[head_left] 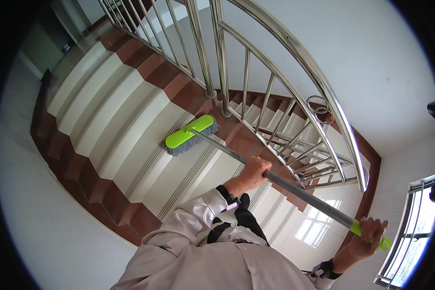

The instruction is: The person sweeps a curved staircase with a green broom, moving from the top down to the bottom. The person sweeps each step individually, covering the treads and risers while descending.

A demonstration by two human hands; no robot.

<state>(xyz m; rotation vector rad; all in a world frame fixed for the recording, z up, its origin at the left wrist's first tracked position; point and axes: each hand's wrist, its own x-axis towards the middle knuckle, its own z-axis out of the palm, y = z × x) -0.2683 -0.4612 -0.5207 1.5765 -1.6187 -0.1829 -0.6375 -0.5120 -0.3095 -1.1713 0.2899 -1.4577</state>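
A flat mop head [190,134] with a bright green plate and grey fringe rests on a pale stair tread near the railing. Its long grey metal handle [304,192] runs down to the lower right. Partway along that handle, my left hand [252,173] is closed around it. My right hand [366,237] grips the green end piece, with a hanging loop [384,244] showing just past the fingers.
Pale stairs [137,105] with dark red-brown borders climb to the upper left. A shiny metal railing [306,61] curves along the inner side, above a lower flight. A barred window [413,232] is at the right; my foot [244,201] is on the stairs.
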